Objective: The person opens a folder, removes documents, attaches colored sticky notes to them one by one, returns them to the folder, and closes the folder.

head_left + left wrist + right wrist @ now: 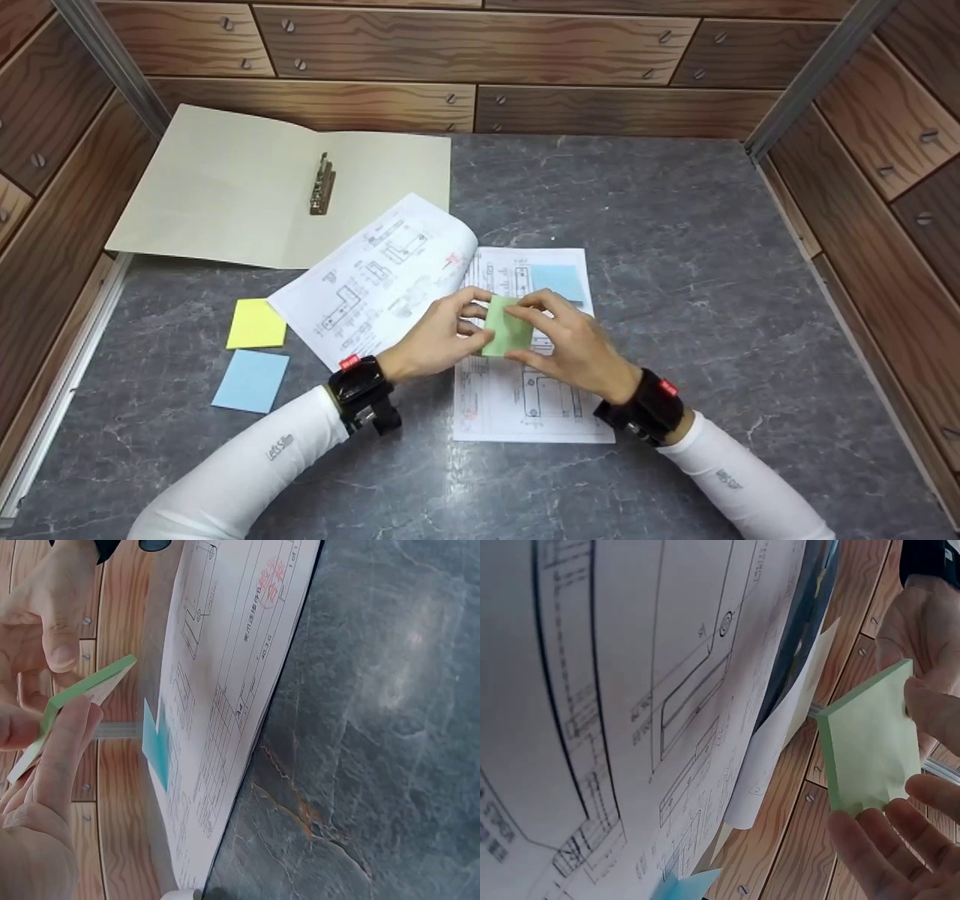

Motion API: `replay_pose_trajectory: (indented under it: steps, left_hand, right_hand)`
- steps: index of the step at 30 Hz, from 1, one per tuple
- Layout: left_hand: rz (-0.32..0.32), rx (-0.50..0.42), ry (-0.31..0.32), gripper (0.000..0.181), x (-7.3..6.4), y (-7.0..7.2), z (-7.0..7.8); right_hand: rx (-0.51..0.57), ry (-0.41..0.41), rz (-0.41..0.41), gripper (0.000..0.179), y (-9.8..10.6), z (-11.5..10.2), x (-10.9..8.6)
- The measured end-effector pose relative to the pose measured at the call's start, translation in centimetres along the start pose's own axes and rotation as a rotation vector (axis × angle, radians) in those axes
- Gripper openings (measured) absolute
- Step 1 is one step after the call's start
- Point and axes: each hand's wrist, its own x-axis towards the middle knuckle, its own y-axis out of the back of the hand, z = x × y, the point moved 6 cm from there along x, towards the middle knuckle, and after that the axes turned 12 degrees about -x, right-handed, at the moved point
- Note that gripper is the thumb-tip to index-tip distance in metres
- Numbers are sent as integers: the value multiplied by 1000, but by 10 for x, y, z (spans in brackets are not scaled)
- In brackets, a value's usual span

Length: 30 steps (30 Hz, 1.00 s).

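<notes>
In the head view a green sticky note pad (507, 330) is held above printed drawing sheets (487, 420). My left hand (439, 334) grips its left side, thumb in front and fingers behind. From the right, my right hand (574, 345) pinches the pad with thumb and fingertips. The right wrist view shows the face of the green pad (874, 742), its thick edge and fingertips along its lower side. A blue sticky note (556, 281) lies on the upper part of the sheet, partly hidden by my right hand.
Folded over to the left are more drawing sheets (375, 277), their edge curled. An open cream folder (225, 180) with a metal clip (322, 187) lies at the back left. A yellow sticky note pad (256, 324) and a blue sticky note pad (251, 381) lie near the left forearm.
</notes>
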Motion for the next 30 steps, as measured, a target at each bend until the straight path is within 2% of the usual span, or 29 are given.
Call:
replay_pose_trajectory:
  steps: [8, 21, 30]
  left_hand:
    - [-6, -26, -5, 44, 0, -1, -1]
    - [-2, -38, 9, 48, -2, -3, -2]
    - [-6, -77, 7, 47, -1, -3, -2]
  right_hand:
    - [-33, 42, 6, 67, -4, -8, -1]
    - [-61, 77, 49, 61, -3, -9, -1]
    - [-91, 101, 32, 63, -2, -10, -1]
